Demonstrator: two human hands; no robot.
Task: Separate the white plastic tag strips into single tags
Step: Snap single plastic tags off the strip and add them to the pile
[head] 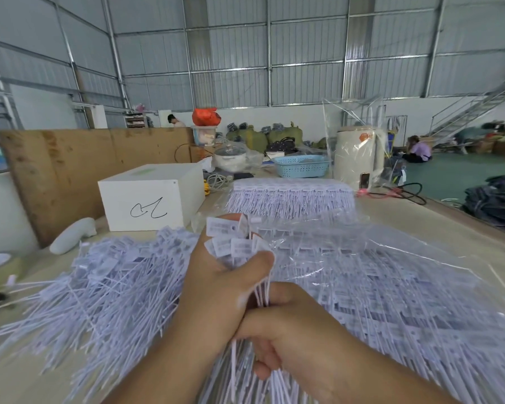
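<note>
1. A clear plastic bag (391, 275) is lying on the table (420, 217), still holding flat rows of joined tag strips; the blue basket (301, 166) at the back is too far off to see inside.
2. The left hand (216, 290) is gripping a bunch of white tags (233, 243) by the heads, while the right hand (292, 330) is clenching their thin tails just below.
3. A pile of loose tags (105, 287) is sitting left of the hands, white with grey printed labels.

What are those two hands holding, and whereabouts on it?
A bundle of white plastic tags. The left hand grips it just below the printed heads; the right hand grips the thin tails lower down.
</note>
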